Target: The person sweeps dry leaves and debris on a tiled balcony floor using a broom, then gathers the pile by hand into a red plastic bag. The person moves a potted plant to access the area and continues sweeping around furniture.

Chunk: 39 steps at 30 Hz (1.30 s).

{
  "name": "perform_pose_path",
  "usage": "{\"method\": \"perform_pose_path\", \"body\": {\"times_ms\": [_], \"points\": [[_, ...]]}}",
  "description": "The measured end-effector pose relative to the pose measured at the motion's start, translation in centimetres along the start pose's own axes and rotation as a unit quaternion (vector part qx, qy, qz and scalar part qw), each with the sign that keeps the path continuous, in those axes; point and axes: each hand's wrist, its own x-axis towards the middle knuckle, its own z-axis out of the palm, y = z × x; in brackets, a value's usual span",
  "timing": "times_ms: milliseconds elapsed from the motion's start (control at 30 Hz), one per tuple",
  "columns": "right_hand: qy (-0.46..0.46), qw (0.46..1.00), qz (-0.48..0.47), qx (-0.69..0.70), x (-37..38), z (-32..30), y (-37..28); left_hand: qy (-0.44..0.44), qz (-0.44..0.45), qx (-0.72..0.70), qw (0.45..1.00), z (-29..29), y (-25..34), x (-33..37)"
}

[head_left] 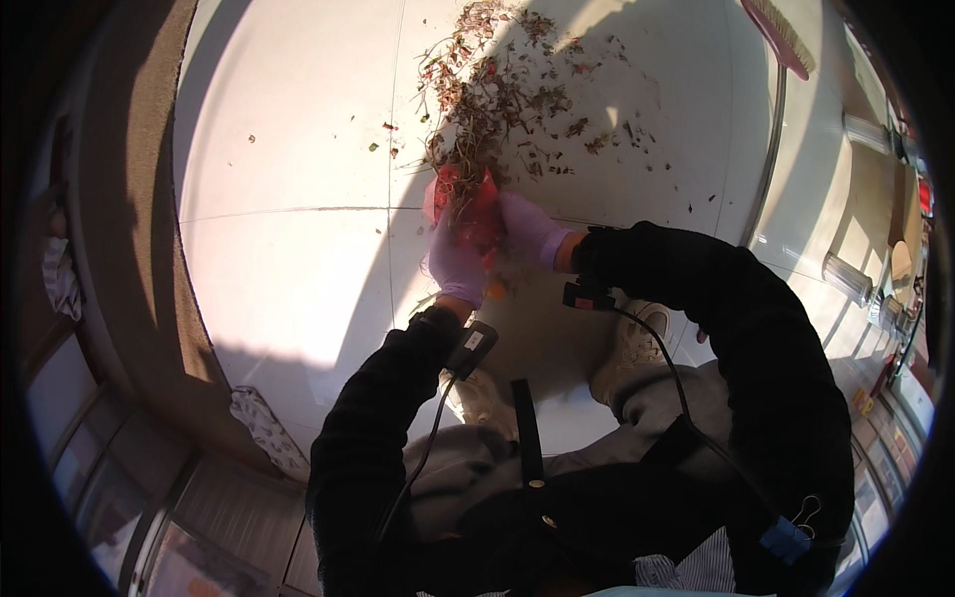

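A red, thin plastic bag (481, 207) is between my two hands, just above the pale floor, with dry stems sticking out of its far end. My left hand (457, 267), in a light purple glove, is closed on the bag's near left side. At the bag's right side, my right hand (533, 231), in a matching glove, grips it; its fingertips are partly hidden by the red plastic. Beyond the bag spreads a heap of dried plant scraps (509, 104), with brown stems, crumbled leaves and some red bits.
A pink broom (779, 38) with a long handle lies at the far right. Along the left runs a brown strip (149, 214), with a patterned cloth-like piece (269, 430) near its lower end. My shoes (637, 343) are close behind the bag. Small scraps dot the tiles.
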Motion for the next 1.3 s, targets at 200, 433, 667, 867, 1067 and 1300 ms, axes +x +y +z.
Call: {"method": "perform_pose_path", "body": {"times_ms": [200,433,667,867,1067,1300], "points": [[0.037,0.97,0.086,0.226,0.9,-2.1,-4.0,-0.062,-0.057,-0.293,0.953,-1.2,1.5,2.6],[0.076,0.957,-0.051,0.277,1.8,-7.5,-7.1,-0.155,-0.151,-0.23,0.949,-4.6,6.3,4.8],[0.248,0.951,-0.134,0.129,3.2,-11.0,-7.6,-0.206,-0.057,-0.383,0.899,-4.1,11.6,4.4],[0.184,0.956,-0.148,0.176,3.5,-13.4,-6.7,-0.24,-0.097,-0.355,0.898,-3.4,11.6,5.4],[0.041,0.955,-0.157,0.247,1.0,-20.0,0.8,-0.263,-0.158,-0.466,0.83,-4.3,12.9,7.3],[0.321,0.903,0.273,-0.081,-12.1,-27.7,18.5,-0.118,-0.165,-0.466,0.861,-10.3,10.7,11.9]]}}
